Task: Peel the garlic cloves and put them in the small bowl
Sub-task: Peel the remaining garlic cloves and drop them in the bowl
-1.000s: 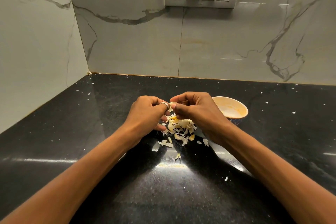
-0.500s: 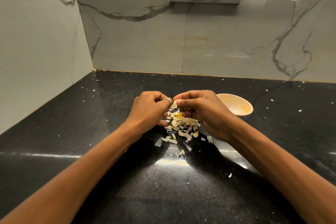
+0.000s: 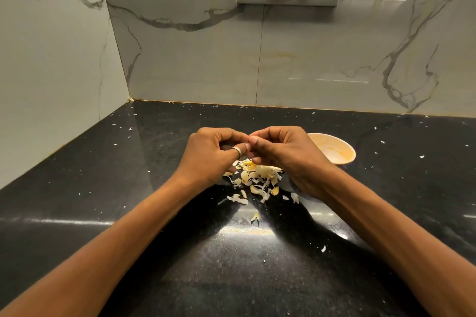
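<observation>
Curled left hand [image 3: 210, 159] and right hand [image 3: 286, 154] meet; anything pinched is hidden

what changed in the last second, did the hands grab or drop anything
Almost nothing. The left hand and right hand keep their fingertips pressed together above the peel pile, only working slightly. The clove they seem to pinch is hidden, and nothing was visibly picked up or dropped. The small bowl and the countertop look as before; only the view shifted a little.
</observation>
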The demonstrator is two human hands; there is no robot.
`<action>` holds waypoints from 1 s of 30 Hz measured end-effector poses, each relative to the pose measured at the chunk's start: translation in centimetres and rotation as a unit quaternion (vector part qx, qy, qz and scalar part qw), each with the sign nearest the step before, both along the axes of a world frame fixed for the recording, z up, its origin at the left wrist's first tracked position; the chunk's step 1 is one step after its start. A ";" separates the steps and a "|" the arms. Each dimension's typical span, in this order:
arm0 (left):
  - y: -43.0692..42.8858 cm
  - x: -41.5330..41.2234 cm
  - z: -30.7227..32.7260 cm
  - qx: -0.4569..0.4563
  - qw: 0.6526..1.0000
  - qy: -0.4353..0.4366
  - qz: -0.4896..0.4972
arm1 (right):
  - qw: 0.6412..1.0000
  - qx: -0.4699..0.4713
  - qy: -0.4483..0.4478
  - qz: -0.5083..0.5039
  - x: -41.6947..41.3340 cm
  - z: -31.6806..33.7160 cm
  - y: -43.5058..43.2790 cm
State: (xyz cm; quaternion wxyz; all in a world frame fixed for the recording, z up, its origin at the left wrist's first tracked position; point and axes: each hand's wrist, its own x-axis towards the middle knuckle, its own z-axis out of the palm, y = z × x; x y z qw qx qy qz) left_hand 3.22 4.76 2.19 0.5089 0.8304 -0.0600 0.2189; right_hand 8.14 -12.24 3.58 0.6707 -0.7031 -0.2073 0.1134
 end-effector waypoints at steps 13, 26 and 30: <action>0.2 0.2 0.0 -0.084 0.996 0.040 -0.006 | 0.999 -0.013 -0.025 -0.020 -0.3 0.1 0.3; 0.2 0.4 -0.1 -0.052 0.998 0.029 0.011 | 0.998 -0.052 -0.043 -0.010 -0.5 0.1 0.1; 0.3 0.4 -0.4 0.031 0.999 -0.032 0.030 | 0.998 -0.050 -0.039 -0.011 -0.4 0.0 0.1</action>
